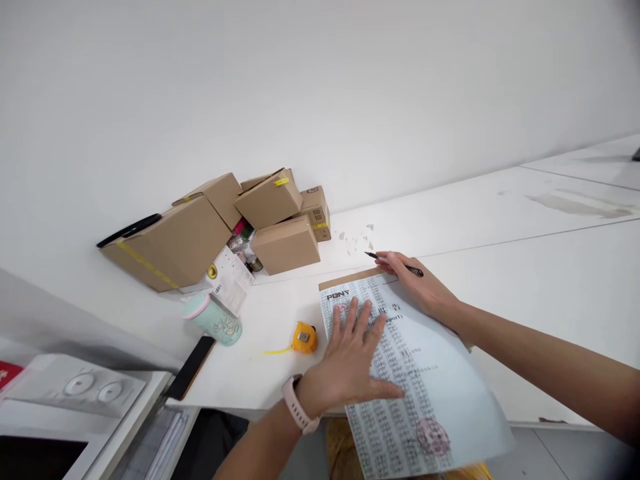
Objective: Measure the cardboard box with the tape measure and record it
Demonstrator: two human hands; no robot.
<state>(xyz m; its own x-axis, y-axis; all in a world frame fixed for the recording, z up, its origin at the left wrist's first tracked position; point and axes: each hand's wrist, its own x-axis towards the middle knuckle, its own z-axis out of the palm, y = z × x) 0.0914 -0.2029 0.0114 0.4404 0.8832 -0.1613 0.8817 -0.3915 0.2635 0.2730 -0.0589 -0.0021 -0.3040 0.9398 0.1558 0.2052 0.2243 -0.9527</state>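
Observation:
My left hand (pixel 350 360), with a pink watch band on the wrist, lies flat with fingers spread on a printed sheet of paper (pixel 450 393). The sheet bears a "PONY" heading and a round reddish stamp, and its lower part hangs past the table's front edge. A brown strip (pixel 347 278) shows from under its top edge. In my right hand (pixel 410 280), near the sheet's upper right, a black pen (pixel 414 271) is gripped, its tip pointing left above the table. Left of my left hand sits a yellow tape measure (pixel 304 338) with a little tape pulled out.
Several cardboard boxes (pixel 285 245) stand against the wall at the back left. Before them are a mint-green tumbler (pixel 215 320) and a printed leaflet (pixel 230 280). A dark flat object (pixel 193 367) lies on the white table's (pixel 550 320) left edge. A white appliance (pixel 75 387) stands at lower left.

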